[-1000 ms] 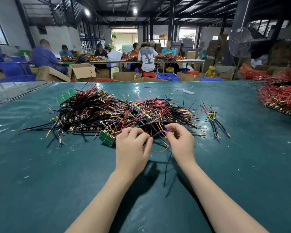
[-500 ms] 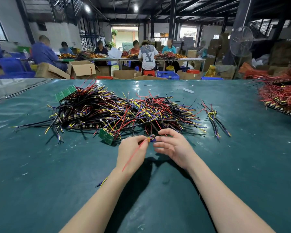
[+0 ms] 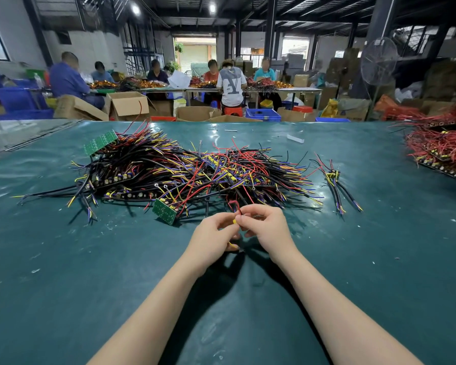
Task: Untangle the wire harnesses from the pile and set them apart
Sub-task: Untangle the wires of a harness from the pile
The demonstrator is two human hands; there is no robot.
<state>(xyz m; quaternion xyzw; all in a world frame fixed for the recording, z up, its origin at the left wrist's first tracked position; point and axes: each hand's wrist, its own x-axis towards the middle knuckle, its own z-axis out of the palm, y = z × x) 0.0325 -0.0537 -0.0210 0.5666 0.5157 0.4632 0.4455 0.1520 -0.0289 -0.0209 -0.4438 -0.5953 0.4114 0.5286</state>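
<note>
A tangled pile of wire harnesses [image 3: 184, 172], black, red, yellow and blue with small green boards, lies across the middle of the green table [image 3: 63, 259]. Just in front of its near edge, my left hand [image 3: 212, 239] and my right hand [image 3: 267, 230] meet fingertip to fingertip. Together they pinch one small harness [image 3: 236, 210], a red wire with a yellow end that loops up between the fingers. A yellow wire end pokes out below my left palm. A single harness [image 3: 336, 184] lies alone to the right of the pile.
A second heap of red harnesses [image 3: 442, 148] sits at the table's right edge. Small white scraps [image 3: 295, 138] lie near the far edge. Beyond the table are cardboard boxes [image 3: 128, 104], blue crates and several people at another bench.
Both hands have drawn back from the pile toward me, lifting out one small red-wired harness. They now hold it closer together, the red wire looped up between the fingertips.
</note>
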